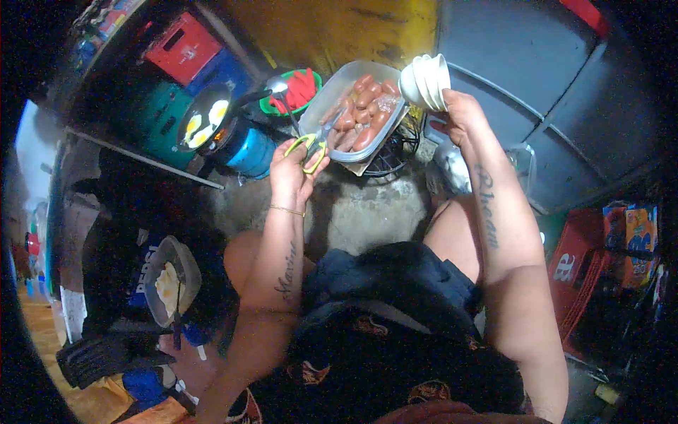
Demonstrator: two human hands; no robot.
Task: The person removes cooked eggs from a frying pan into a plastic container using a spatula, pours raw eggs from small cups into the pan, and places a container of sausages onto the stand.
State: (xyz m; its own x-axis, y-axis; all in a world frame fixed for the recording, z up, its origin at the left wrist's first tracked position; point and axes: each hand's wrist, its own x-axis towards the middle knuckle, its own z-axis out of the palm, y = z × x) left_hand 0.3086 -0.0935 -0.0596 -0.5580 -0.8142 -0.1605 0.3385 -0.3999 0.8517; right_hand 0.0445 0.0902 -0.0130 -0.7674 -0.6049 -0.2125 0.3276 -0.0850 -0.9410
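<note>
My left hand [288, 169] is closed around scissors [316, 150] with yellow-green handles, their blades pointing over the near left rim of a clear plastic container [318, 121]. Inside it lie several reddish sausages [364, 106], some with a shiny clear wrap among them. My right hand [460, 113] grips a stack of small white bowls [426, 81], tilted on their side, right of the container. A spoon or ladle [278, 86] with a dark handle stands just beyond my left hand; whether my fingers touch it I cannot tell.
Eggs [201, 127] fry in a pan [185, 138] over a blue stove [248, 152] at left. A green basket [316, 76] holds red pieces. Lower left, a clear tub [189, 265] holds cooked eggs. Crates [182, 46] stand behind; a red crate [575, 268] stands at right.
</note>
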